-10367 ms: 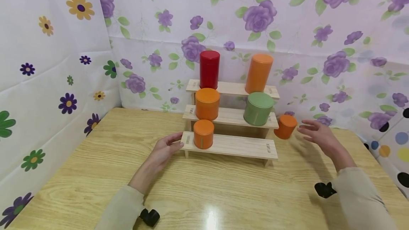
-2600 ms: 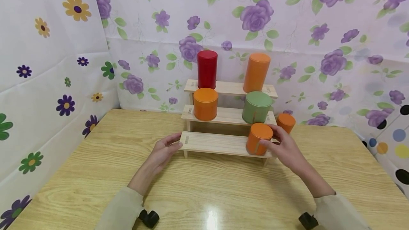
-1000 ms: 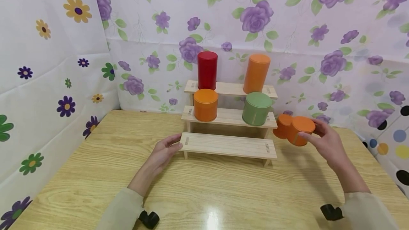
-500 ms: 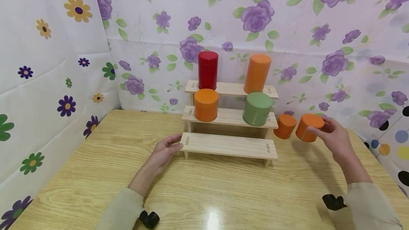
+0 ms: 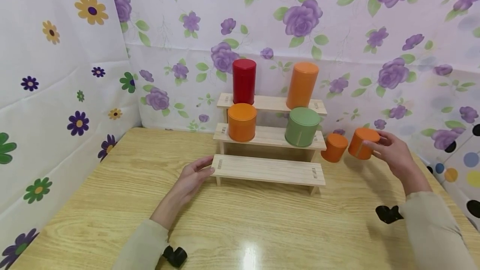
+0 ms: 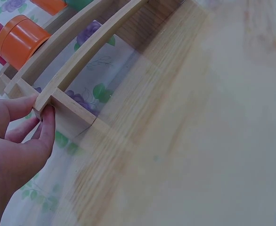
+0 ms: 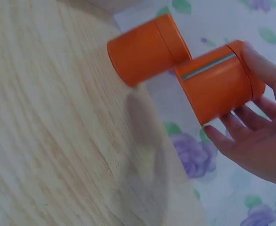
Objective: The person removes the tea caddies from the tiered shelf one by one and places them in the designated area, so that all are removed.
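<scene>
My right hand [image 5: 395,153] holds a short orange tin [image 5: 363,144] with a lid, fingers and thumb around its side; a vertical strip marks its wall in the right wrist view. Just left of it, a similar orange tin [image 5: 335,148] stands on the table beside the shelf. My left hand [image 5: 192,179] pinches the left end of the bottom step of a three-tier wooden shelf [image 5: 268,170], thumb and fingers on either side of the board in the left wrist view. Nothing stands on that bottom step.
On the middle step are a wider orange tin [image 5: 241,123] and a green tin [image 5: 302,127]. The top step bears tall red [image 5: 244,81] and orange [image 5: 302,86] tins. A flowered cloth [image 5: 180,24] hangs behind the wooden table [image 5: 210,224].
The right hand took the orange tin from the bottom step's left, held it at the step's right end, then carried it right, past the other small tin. The left hand stays on the shelf.
</scene>
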{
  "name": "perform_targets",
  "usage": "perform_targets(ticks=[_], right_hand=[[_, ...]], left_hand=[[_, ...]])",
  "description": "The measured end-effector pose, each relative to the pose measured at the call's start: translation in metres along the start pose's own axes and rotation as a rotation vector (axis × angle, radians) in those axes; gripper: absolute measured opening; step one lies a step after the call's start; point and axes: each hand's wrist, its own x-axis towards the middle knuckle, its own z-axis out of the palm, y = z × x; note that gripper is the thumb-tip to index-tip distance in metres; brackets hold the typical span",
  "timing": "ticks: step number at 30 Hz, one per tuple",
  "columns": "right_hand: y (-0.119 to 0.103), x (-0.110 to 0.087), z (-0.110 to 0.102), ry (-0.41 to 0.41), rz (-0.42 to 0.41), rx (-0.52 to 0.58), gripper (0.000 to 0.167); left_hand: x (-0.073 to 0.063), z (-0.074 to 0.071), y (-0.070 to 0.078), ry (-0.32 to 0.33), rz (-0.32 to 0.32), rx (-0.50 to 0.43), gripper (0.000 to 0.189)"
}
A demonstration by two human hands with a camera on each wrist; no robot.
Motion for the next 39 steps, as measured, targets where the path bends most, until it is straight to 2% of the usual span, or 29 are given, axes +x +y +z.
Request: perform_targets(ticks=[3, 7, 13, 18, 22, 30, 39], right_hand=[[0.008, 0.008, -0.006, -0.059, 0.008, 0.051, 0.090], [0.018, 0.012, -0.012, -0.094, 0.027, 0.122, 0.090], [0.034, 0.012, -0.014, -0.094, 0.024, 0.288, 0.088], [0.044, 0.012, -0.010, -0.083, 0.009, 0.408, 0.077], [0.047, 0.013, -0.006, -0.067, 0.015, 0.431, 0.072], [0.047, 0.017, -0.004, -0.084, 0.096, 0.431, 0.094], [0.052, 0.020, -0.002, -0.108, 0.088, 0.418, 0.090]], left_hand=[[0.000, 0.000, 0.000, 0.006, -0.004, -0.004, 0.051], [0.000, 0.000, 0.000, 0.005, 0.003, -0.006, 0.052], [0.001, -0.002, -0.001, -0.008, 0.015, -0.002, 0.051], [0.001, -0.003, -0.003, -0.014, 0.020, -0.007, 0.051], [0.001, -0.004, -0.004, -0.016, 0.024, -0.008, 0.051], [0.002, -0.004, -0.003, -0.012, 0.026, -0.001, 0.051], [0.001, -0.004, -0.003, -0.016, 0.026, -0.003, 0.051]])
